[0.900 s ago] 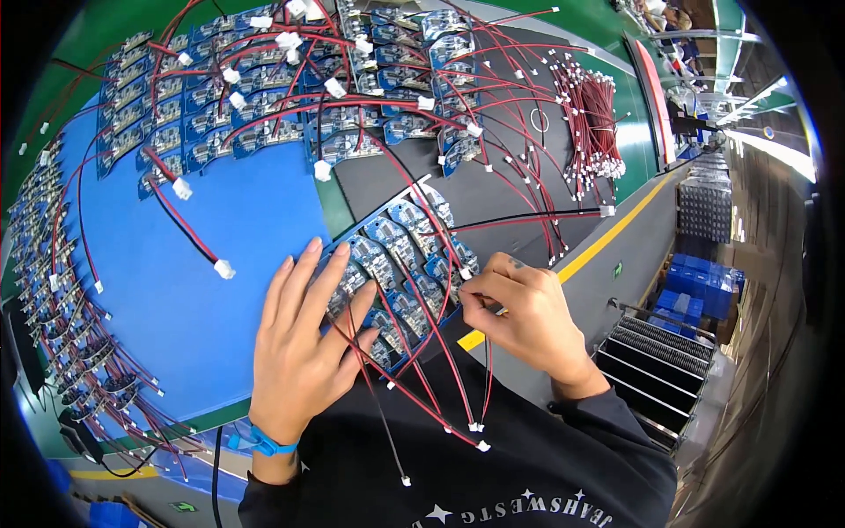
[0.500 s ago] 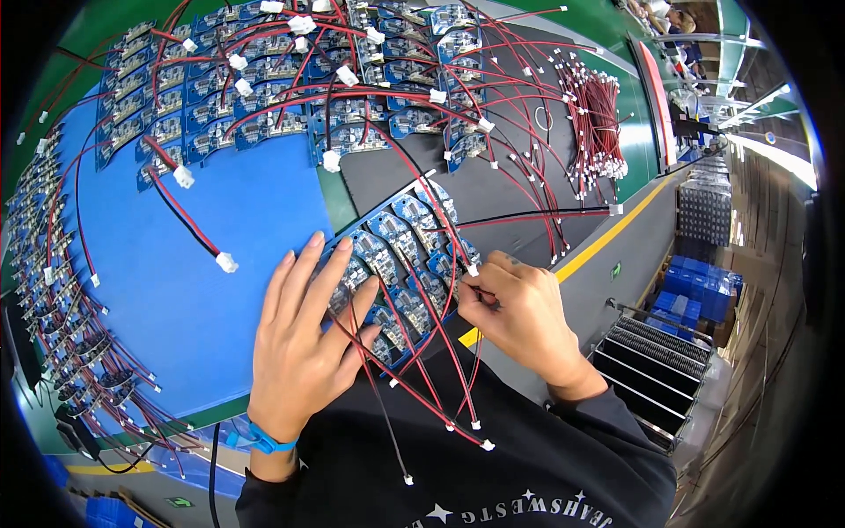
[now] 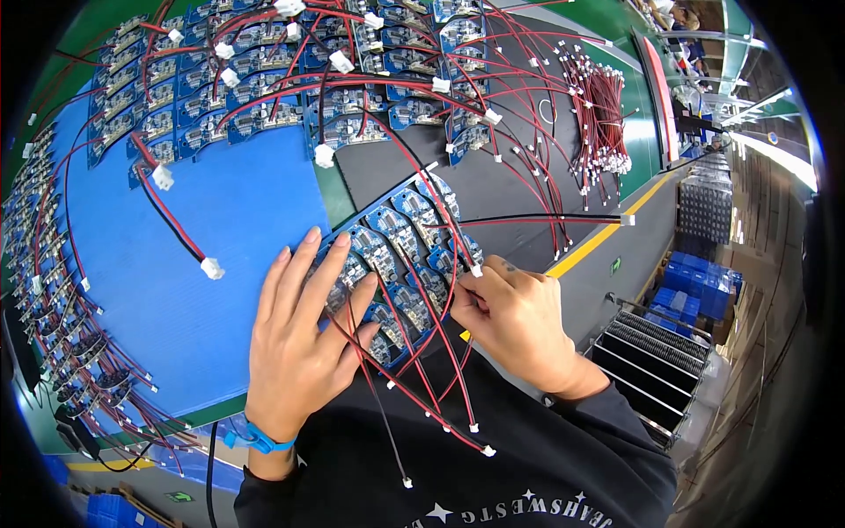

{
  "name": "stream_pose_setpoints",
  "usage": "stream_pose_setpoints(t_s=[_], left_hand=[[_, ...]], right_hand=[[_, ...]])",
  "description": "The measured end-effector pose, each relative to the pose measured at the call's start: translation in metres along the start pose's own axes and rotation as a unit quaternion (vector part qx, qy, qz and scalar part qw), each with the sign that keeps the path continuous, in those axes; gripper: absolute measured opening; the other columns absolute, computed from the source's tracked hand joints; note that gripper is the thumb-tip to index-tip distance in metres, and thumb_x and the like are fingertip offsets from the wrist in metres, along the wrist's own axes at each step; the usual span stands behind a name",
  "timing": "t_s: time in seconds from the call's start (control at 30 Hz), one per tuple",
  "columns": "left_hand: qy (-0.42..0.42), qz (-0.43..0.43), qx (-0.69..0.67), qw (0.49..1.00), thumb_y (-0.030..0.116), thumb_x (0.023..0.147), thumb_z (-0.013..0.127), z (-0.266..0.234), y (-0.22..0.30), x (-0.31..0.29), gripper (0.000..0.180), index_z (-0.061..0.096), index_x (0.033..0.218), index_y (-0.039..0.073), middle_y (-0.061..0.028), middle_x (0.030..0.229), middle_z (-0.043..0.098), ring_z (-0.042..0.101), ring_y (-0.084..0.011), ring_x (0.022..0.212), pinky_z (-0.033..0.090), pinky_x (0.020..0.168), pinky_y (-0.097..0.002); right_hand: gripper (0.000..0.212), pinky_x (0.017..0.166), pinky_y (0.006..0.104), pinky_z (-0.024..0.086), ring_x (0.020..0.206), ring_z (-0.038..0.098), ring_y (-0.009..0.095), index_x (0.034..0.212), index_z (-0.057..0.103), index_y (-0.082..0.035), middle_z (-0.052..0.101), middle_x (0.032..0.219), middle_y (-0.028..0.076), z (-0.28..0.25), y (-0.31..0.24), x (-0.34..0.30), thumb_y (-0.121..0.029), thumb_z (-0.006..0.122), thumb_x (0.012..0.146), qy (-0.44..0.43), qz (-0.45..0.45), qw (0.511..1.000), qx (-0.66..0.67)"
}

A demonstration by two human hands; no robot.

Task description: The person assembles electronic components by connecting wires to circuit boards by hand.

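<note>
The panel (image 3: 400, 229) of blue circuit boards lay aslant near the middle of the view, its long side running from about seven o'clock to one, partly on a black mat (image 3: 370, 183). The left hand (image 3: 299, 352) rested palm down over its seven o'clock end, its grip spread open, closed round nothing, the longest fingers pointing to one o'clock. The right hand (image 3: 510, 321) was at the panel's four o'clock edge, its grip pinched nearly closed, thumb to curled forefinger; what it had hold of, if anything, could not be told. A white plug (image 3: 476, 271) sat just beside its knuckles at eleven o'clock.

Red and black wires crossed the panel; their ends hung toward five o'clock over a black top (image 3: 563, 449), and a thin black wire (image 3: 390, 431) hung toward six.

More boards (image 3: 207, 101) filled the table (image 3: 332, 204) at eleven o'clock from the panel, past a blue sheet (image 3: 238, 202). A bundle of red wires (image 3: 603, 114) lay at two o'clock, and a rack (image 3: 651, 370) stood at four, beyond the right hand.
</note>
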State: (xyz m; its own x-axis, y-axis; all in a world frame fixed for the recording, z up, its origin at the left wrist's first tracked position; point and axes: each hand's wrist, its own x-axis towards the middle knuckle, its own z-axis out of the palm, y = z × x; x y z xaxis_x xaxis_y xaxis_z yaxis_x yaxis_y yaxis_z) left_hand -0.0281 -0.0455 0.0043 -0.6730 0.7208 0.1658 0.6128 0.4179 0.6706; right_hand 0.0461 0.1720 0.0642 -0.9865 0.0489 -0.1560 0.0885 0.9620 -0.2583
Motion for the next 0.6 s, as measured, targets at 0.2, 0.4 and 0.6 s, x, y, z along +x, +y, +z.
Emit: stream_pose_setpoints(t_s=[0.2,0.4,0.6], left_hand=[[-0.004,-0.002,0.001,1.000,0.016,0.071,0.076,0.000,0.001,0.001,0.046,0.068,0.115,0.006,-0.0176,0.141,0.050,0.043,-0.0409,0.132,0.037,0.106,-0.0552],[-0.009,-0.003,0.008,1.000,0.015,0.070,0.076,-0.001,0.001,0.000,0.047,0.069,0.116,0.007,-0.0172,0.141,0.050,0.044,-0.0405,0.132,0.037,0.106,-0.0544],[-0.007,-0.007,0.011,1.000,0.015,0.069,0.077,0.002,0.000,-0.001,0.048,0.069,0.115,0.008,-0.0162,0.141,0.050,0.045,-0.0399,0.132,0.037,0.106,-0.0541]], right_hand=[[0.010,0.048,0.0350,0.044,0.052,0.059,0.024,0.076,0.062,-0.003,0.053,0.062,0.006,0.002,0.003,-0.001,-0.004,0.072,0.074,0.011,0.006,1.000,0.017],[0.011,0.049,0.0364,0.045,0.054,0.058,0.026,0.079,0.062,-0.003,0.053,0.066,0.007,-0.007,0.004,0.003,-0.002,0.071,0.075,-0.032,-0.034,0.999,0.020],[0.013,0.051,0.0395,0.045,0.058,0.057,0.029,0.081,0.060,-0.002,0.053,0.071,0.009,-0.014,0.008,0.012,-0.001,0.070,0.074,-0.071,-0.078,0.994,0.020]])
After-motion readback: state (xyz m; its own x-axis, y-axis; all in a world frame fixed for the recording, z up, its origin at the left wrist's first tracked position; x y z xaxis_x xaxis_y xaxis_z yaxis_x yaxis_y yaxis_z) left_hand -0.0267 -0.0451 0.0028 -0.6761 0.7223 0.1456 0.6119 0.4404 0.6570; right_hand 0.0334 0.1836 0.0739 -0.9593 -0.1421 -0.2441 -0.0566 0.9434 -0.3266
